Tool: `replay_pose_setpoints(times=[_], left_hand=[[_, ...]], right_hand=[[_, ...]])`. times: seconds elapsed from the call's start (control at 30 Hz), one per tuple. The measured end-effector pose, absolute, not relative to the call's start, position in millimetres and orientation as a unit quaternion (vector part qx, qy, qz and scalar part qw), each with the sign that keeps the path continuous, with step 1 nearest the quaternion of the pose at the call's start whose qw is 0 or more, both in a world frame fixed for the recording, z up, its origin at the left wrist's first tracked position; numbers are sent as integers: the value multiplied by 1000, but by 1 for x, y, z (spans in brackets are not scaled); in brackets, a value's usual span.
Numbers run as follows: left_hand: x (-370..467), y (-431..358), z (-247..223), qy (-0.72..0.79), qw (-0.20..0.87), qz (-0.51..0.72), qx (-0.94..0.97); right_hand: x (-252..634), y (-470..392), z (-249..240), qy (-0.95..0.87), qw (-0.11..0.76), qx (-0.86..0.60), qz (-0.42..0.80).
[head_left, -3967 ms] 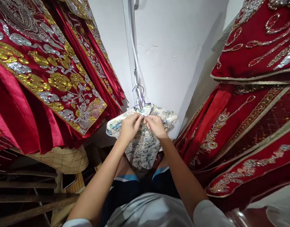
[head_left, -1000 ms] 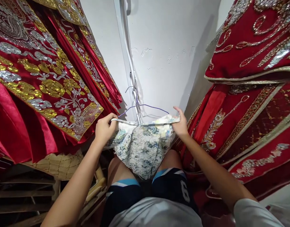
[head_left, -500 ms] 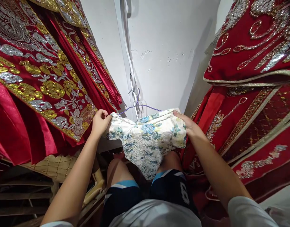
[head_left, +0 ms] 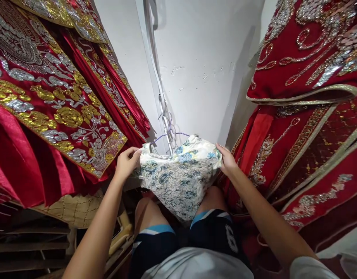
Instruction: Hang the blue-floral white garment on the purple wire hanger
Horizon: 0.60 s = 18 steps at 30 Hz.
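1. Between racks of red costumes, a cream-and-blue floral garment (head_left: 178, 182) is spread above a person's knees (head_left: 147, 213), its neckline toward a white wall (head_left: 195, 108).
2. At one shoulder edge, the left hand (head_left: 127, 164) pinches fabric between thumb and fingers; at the other, the right hand (head_left: 228, 159) has its grip closed on cloth.
3. Behind the neckline, a purple wire hanger (head_left: 181, 133) stands by a pale metal pole (head_left: 150, 50), its ends hidden by the garment.
4. Nearby at left, a sequined costume (head_left: 70, 116) hangs over tan quilted cloth (head_left: 76, 209) and wooden slats (head_left: 30, 248); the left forearm (head_left: 99, 224) partly blocks them.
5. Opposite, beaded red garments (head_left: 306, 69) hang close, the right forearm (head_left: 271, 213) crossing in front.
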<state>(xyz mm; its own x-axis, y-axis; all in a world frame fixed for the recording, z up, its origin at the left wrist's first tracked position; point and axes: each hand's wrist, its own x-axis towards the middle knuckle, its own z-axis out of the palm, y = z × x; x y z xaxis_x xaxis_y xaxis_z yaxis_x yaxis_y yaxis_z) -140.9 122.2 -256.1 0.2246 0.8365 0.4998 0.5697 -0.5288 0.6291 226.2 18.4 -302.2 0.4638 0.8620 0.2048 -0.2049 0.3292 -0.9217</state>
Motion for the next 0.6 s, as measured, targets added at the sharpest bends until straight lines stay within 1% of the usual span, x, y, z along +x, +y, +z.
replay_pose_setpoints(times=[0.1,0.2,0.3,0.4,0.5,0.6], left_hand=[[-117,122,-236,459,70,453,761],[-87,118,-220,437,-10,413,799],[-68,114,-227,399,-10,377,836],[-67,117,-248,417,22,386,823],[-75,120,-262,445,26,385,808],[-78,117,-257,462,-27,368,807]], right_hand=[[224,17,-290,-317,768,-418,367],[212,12,-292,-278,799,-397,357],[201,10,-304,-224,826,-402,326],[198,19,-308,-218,826,-401,331],[201,32,-292,-195,821,-388,371],[205,35,-270,-153,827,-373,391]])
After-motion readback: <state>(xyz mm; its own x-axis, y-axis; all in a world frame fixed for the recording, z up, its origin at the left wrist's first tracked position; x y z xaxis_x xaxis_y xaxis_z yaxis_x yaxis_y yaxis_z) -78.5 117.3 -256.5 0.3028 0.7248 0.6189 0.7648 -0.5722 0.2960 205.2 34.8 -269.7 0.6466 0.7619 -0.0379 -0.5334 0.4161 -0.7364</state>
